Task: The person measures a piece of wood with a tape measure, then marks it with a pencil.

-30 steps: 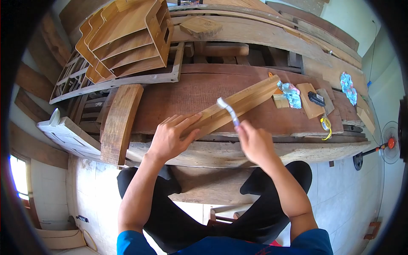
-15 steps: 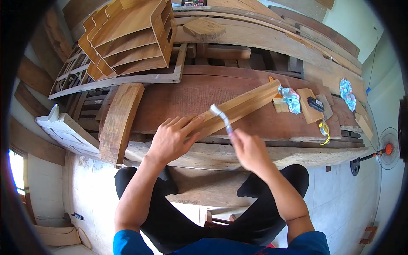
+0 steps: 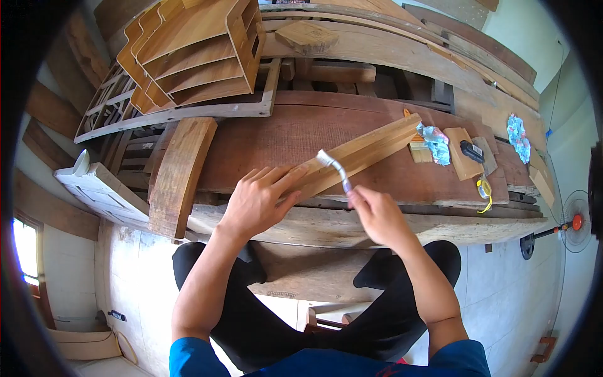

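A long grooved wooden piece (image 3: 370, 151) lies slanted across the reddish-brown plank (image 3: 257, 135). My left hand (image 3: 257, 198) grips its near end, with the fingers over the top and the thumb along the near side. In my right hand (image 3: 380, 217) is a small brush (image 3: 342, 173) with a white head and a thin, bent handle. The brush head touches or hovers just over the wood's upper face, a little beyond my left fingertips. The far end of the piece lies by a flat paintbrush (image 3: 419, 151) and a crumpled blue cloth (image 3: 434, 143).
At the right lie a sanding block (image 3: 461, 151), a black tool (image 3: 471, 151), a yellow tape measure (image 3: 483, 187) and a second blue cloth (image 3: 518, 139). A tiered wooden organizer (image 3: 201, 56) stands back left. A thick board (image 3: 182, 176) juts over the left edge. A fan (image 3: 575, 221) stands right.
My right hand and the brush have moved slightly right along the wood. My left hand keeps its hold on the near end. The whole view has shifted a little.
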A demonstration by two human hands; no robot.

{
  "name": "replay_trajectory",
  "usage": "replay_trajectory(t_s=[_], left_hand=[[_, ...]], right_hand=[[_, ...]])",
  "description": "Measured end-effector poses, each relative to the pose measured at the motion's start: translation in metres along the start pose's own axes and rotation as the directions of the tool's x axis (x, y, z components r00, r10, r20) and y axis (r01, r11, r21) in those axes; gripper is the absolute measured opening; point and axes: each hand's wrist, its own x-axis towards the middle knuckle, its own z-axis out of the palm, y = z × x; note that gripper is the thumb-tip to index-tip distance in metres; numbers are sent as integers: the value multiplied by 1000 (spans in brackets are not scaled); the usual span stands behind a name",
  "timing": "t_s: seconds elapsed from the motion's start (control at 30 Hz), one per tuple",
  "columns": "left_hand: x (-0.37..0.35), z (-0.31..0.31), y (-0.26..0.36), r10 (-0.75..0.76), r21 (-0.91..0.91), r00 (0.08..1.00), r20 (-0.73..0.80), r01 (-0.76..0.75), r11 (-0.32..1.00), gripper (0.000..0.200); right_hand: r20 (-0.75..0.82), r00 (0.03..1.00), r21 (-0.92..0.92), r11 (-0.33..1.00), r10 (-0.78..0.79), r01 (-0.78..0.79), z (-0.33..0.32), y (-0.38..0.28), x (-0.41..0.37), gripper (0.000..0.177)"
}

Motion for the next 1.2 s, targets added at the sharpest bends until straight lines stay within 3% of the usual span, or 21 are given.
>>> replay_trajectory(t_s=[0.1,0.17,0.23,0.53,0.63,0.73,0.83,1.0,1.1,1.2], left_hand=[[2,1,0,9,-3,1000,-22,-9,1000,43],[3,0,-1,14,-14,1000,-18,-14,1000,40],[2,-1,-2,8,-21,1000,5,-7,1000,38],[1,0,-3,36,19,999,-15,-36,999,36],[1,0,-2,16,8,1000,-10,-16,1000,38],[1,0,0,-4,-5,1000,-5,4,1000,41],[1,2,-1,-1,-11,1000,-14,1,1000,40],[1,-2,-2,12,-10,1000,6,-12,1000,36],[1,-1,-2,36,0,999,-21,-36,999,33],[2,-1,0,25,-11,999,-33,-25,1000,36]], right_hand=[[14,999,44,999,31,-32,-1,7,2,43],[135,990,123,992,-49,33,10,-1,-3,42],[106,993,155,987,-48,31,19,-16,-8,40],[-14,992,-24,991,-129,129,24,-5,-5,34],[-40,989,-163,977,-146,137,21,-4,-4,32],[-99,991,-215,974,-92,68,10,-4,-1,31],[-51,998,-178,983,-45,36,9,-13,-4,30],[41,994,-8,995,-101,102,21,-23,-15,31],[1,985,-118,978,-171,170,21,-15,-13,32],[-64,987,-222,966,-147,130,10,-6,-6,33]])
